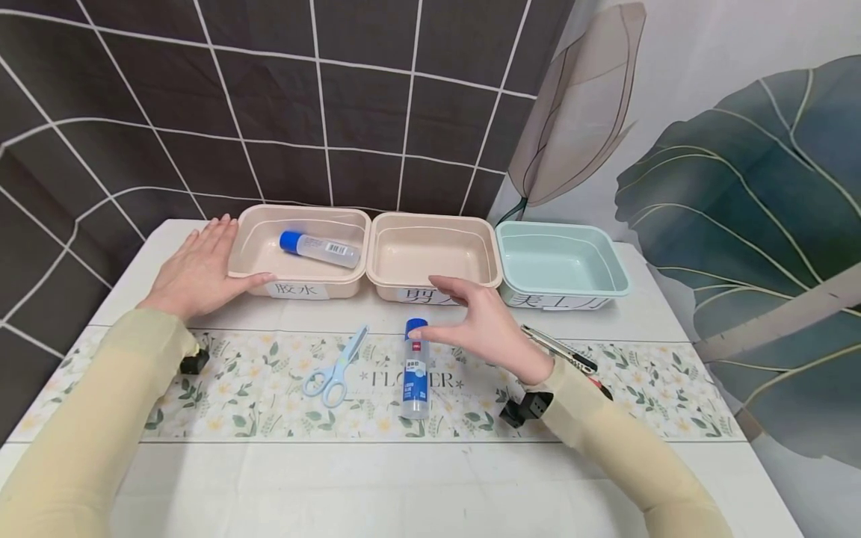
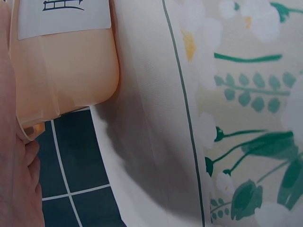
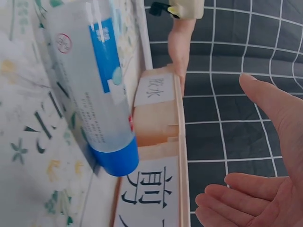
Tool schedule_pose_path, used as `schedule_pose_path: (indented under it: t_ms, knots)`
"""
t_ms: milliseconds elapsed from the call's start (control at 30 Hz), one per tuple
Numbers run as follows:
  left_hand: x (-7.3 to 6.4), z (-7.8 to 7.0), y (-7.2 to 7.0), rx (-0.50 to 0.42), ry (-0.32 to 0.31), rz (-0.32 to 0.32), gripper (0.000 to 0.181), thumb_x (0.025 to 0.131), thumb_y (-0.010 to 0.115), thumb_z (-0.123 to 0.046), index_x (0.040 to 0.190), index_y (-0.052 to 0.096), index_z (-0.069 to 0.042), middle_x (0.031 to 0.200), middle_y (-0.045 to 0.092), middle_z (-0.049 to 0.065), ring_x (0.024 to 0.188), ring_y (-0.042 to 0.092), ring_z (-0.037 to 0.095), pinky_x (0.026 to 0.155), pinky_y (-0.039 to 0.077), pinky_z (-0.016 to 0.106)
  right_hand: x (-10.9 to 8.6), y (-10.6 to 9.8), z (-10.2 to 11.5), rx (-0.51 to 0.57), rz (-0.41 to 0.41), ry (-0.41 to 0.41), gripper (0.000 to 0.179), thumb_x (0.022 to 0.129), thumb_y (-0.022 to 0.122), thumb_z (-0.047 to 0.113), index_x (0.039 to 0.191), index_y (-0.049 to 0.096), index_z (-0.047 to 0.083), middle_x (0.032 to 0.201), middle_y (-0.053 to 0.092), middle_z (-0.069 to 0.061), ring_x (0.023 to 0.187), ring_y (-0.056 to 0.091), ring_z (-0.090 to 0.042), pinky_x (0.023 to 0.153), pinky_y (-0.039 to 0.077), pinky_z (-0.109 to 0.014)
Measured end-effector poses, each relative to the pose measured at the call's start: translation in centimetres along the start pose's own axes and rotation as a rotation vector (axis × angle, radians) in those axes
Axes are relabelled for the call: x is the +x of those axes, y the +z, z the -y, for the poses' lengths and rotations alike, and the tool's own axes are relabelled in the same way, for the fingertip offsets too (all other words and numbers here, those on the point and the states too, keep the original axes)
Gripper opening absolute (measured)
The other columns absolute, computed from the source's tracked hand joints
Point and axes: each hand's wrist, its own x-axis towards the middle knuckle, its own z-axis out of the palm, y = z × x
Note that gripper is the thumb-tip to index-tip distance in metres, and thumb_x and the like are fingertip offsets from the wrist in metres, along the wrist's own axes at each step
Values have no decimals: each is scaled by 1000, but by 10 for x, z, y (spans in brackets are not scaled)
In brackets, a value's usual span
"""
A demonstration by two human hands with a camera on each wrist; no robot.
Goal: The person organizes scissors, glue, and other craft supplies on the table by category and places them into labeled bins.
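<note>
Though near 1 bottle (image 1: 415, 381), right hand (image 1: 489, 329) apart.

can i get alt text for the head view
A right hand hovers, holding nothing, by a blue-capped glue bottle on a table, with scissors to the bottle's left. The left hand rests against the beige left bin, which holds another bottle; a beige middle bin and pale turquoise right bin stand beside it.

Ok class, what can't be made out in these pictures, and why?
Head view: part of the middle label, behind the right hand.
Head view: part of the red item, behind the right sleeve.
Left wrist view: much of the left hand, past the left edge.
Left wrist view: the rest of the left label, past the top edge.
</note>
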Motion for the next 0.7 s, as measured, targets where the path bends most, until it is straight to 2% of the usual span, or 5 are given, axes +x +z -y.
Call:
schedule_pose_path:
  t_ms: [233, 400, 700]
  knots:
    - [1, 0, -1, 4, -3, 5, 118, 91, 48, -77, 159, 4, 8, 165, 2, 29, 153, 1, 42, 123, -6, 50, -11, 7, -6, 8, 8, -26, 89, 72, 92, 48, 141, 59, 1, 139, 62, -9, 128, 57, -20, 107, 46, -36]
    - [1, 0, -1, 5, -3, 3, 118, 91, 48, -77, 159, 5, 9, 165, 2, 30, 152, 1, 42, 123, -5, 50, -19, 15, -10, 19, 33, -24, 93, 73, 93, 43, 144, 54, -2, 143, 59, -12, 128, 57, -23, 107, 47, -35]
    - [0, 0, 0, 2, 3, 0, 117, 91, 49, -77, 159, 5, 9, 165, 3, 30, 153, 2, 42, 123, -4, 50, -30, 20, -16, -11, 62, 26, 97, 73, 89, 54, 146, 53, 3, 142, 59, -12, 125, 59, -23, 106, 47, -37]
